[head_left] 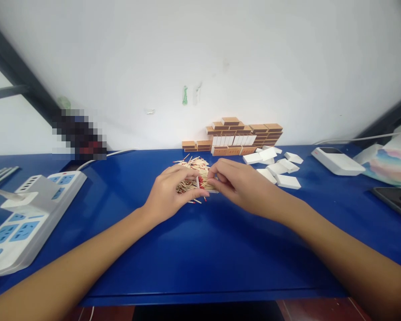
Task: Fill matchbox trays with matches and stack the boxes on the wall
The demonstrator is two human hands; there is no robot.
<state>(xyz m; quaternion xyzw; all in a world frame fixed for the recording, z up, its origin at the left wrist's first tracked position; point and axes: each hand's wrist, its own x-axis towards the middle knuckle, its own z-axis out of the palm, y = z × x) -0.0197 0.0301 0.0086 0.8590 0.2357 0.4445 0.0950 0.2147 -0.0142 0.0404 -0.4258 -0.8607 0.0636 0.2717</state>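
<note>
Between my hands is a small white matchbox tray (198,182) with red-headed matches (203,179) lying in it. My left hand (170,189) grips the tray's left end between thumb and fingers. At the tray's right side my right hand (232,180) has its thumb and fingertips pinched together over the matches; whether a match is between them is hidden. Behind and under my left hand spreads a heap of loose matches (192,164) with red heads, a few lying in front of it.
Brown matchboxes (230,127) are stacked by the wall, with white trays (279,168) scattered to their right. A white device (337,161) and a dark phone (396,200) lie at right. A power strip (36,218) with a plug occupies the left of the blue table (203,258).
</note>
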